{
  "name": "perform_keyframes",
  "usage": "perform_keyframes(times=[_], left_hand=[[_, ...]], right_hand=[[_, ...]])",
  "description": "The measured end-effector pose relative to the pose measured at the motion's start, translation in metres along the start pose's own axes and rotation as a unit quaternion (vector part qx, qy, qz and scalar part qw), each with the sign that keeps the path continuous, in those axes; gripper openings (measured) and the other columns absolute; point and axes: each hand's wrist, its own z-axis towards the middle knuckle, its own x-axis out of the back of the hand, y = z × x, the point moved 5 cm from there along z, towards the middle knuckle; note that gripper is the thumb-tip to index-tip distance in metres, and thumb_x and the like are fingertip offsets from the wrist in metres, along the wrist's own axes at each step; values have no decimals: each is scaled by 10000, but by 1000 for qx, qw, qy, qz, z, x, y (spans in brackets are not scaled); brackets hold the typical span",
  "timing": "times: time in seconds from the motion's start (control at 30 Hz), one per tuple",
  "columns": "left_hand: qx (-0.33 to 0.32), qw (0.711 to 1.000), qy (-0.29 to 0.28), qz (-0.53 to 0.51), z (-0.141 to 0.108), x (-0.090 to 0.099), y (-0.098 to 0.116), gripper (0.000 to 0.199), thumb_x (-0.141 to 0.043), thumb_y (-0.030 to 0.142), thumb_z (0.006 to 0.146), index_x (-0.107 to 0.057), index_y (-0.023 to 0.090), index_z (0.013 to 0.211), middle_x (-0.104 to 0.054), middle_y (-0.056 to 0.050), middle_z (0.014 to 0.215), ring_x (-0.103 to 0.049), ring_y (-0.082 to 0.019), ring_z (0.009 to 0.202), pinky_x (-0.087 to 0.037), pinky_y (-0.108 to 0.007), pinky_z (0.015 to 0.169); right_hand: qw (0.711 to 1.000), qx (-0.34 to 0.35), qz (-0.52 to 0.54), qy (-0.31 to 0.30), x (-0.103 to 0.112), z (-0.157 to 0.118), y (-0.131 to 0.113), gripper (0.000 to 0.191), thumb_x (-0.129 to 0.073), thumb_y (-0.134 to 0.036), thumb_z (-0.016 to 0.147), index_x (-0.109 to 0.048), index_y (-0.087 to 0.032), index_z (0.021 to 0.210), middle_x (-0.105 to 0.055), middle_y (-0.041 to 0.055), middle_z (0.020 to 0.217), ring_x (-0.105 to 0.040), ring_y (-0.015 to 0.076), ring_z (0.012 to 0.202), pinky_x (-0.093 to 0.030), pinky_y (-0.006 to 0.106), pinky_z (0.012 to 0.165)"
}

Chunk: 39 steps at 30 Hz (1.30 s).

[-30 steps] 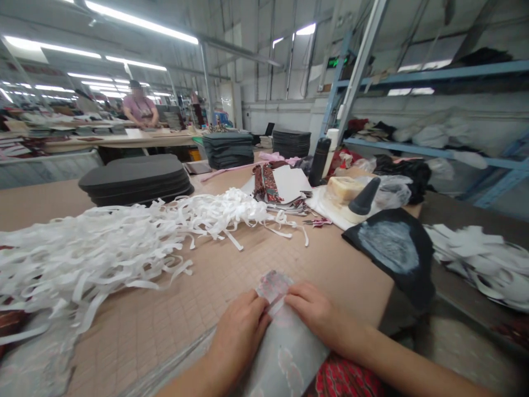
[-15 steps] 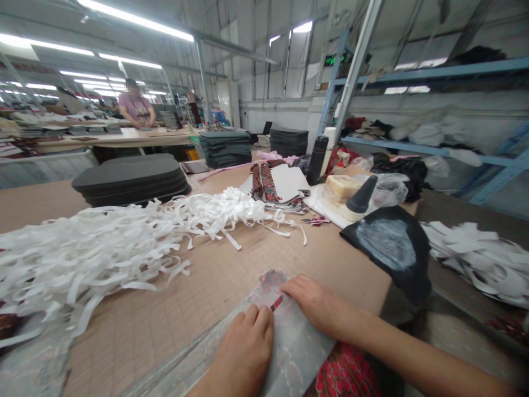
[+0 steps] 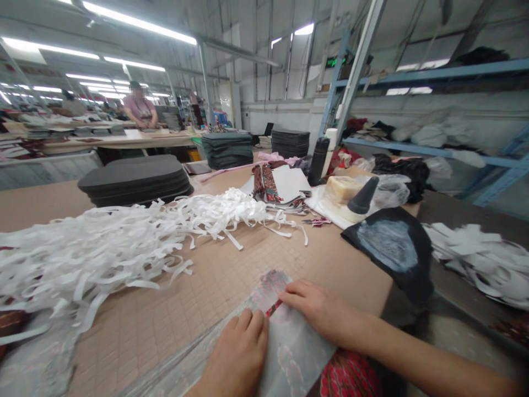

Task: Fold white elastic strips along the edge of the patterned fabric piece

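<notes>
A long piece of patterned fabric [image 3: 287,353], its pale grey side up, lies at the table's near edge. A narrow red strip of its patterned face shows along a fold between my hands. My left hand [image 3: 239,350] presses on the fabric with curled fingers, left of this strip. Just beyond and to the right, my right hand [image 3: 318,309] has its fingertips closed at the fold's far end. The thumbs are mostly hidden. Red and dark patterned cloth [image 3: 351,375] hangs below my right forearm.
Beyond my hands lies a heap of white strips [image 3: 119,242]. Dark stacked pads [image 3: 132,176] stand behind it. Small scissors [image 3: 317,221] lie near a dark cone [image 3: 363,196] and a yellowish block [image 3: 344,187]. A black cloth with a whitish smear [image 3: 388,242] overhangs the right edge. Another person works far back.
Both hands have shifted slightly along the fold, the left a little toward me and leftward. The red strip between them shows slightly longer. The camera view has moved a little.
</notes>
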Motion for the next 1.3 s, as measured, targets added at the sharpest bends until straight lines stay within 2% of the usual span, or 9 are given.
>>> perform_keyframes(times=[0.27, 0.37, 0.47, 0.57, 0.73, 0.8, 0.93, 1.07, 1.3], left_hand=[[19, 998, 59, -16, -47, -5, -21, 429, -512, -17, 739, -555, 141, 1136, -637, -66, 969, -570, -207, 829, -513, -285, 714], [26, 998, 63, -10, -55, -5, -22, 400, -524, 0, 752, -557, 143, 1125, -634, -57, 941, -569, -202, 804, -514, -287, 695], [30, 996, 69, 39, -56, -4, -15, 354, -521, 46, 770, -562, 114, 1115, -636, -79, 969, -567, -225, 807, -512, -322, 673], [27, 994, 87, 66, -69, -4, -12, 292, -474, 69, 795, -584, 104, 1064, -637, -89, 968, -563, -233, 801, -496, -325, 651], [31, 973, 218, 72, -129, 10, -26, 360, -288, 27, 843, -574, 133, 1035, -632, -61, 895, -548, -196, 781, -437, -274, 664], [41, 968, 237, 66, -146, 19, -32, 395, -257, 17, 844, -570, 164, 1035, -630, -45, 860, -539, -179, 739, -423, -258, 650], [63, 978, 188, 59, -150, 31, -32, 388, -280, -7, 829, -573, 147, 1033, -644, -46, 844, -539, -174, 704, -435, -253, 636], [74, 980, 171, 67, -156, 29, -27, 345, -285, 7, 848, -576, 111, 1003, -646, -57, 830, -539, -185, 700, -447, -274, 635], [166, 972, 163, 41, -204, 22, -39, 349, -284, -6, 857, -563, 143, 1005, -622, -52, 873, -524, -178, 775, -445, -273, 708]], right_hand=[[999, 16, 37, 5, 11, 9, 0, 305, -396, -54, 891, -634, -165, 1048, -607, 77, 1099, -530, 180, 1009, -410, 302, 886], [998, 46, 19, 28, 7, 19, -23, 284, -413, -66, 890, -603, -156, 1081, -601, 85, 1084, -516, 189, 1004, -414, 320, 880], [993, 116, -25, -2, -12, 24, -54, 221, -470, -105, 876, -587, -117, 1063, -609, 105, 1006, -528, 212, 920, -452, 348, 813], [986, 146, -82, -7, -24, 19, -59, 220, -536, -99, 825, -590, -58, 1035, -613, 132, 935, -528, 241, 872, -472, 385, 792], [985, 141, -104, -5, -17, 14, -38, 190, -539, -29, 769, -622, -58, 937, -614, 134, 877, -541, 238, 806, -497, 373, 730], [984, 137, -114, -15, -14, 21, -42, 181, -518, -8, 761, -630, -64, 891, -615, 129, 839, -546, 235, 772, -498, 371, 697], [985, 159, -51, -31, -23, 45, -85, 215, -497, -16, 799, -611, -105, 958, -612, 96, 911, -546, 203, 815, -484, 316, 720], [959, 277, -44, -44, -47, 49, -128, 221, -536, -126, 829, -581, -80, 1041, -610, 115, 966, -525, 229, 859, -472, 348, 760], [952, 292, -73, -52, -46, 58, -125, 136, -586, -52, 750, -615, -113, 868, -616, 85, 848, -527, 216, 753, -448, 328, 669]])
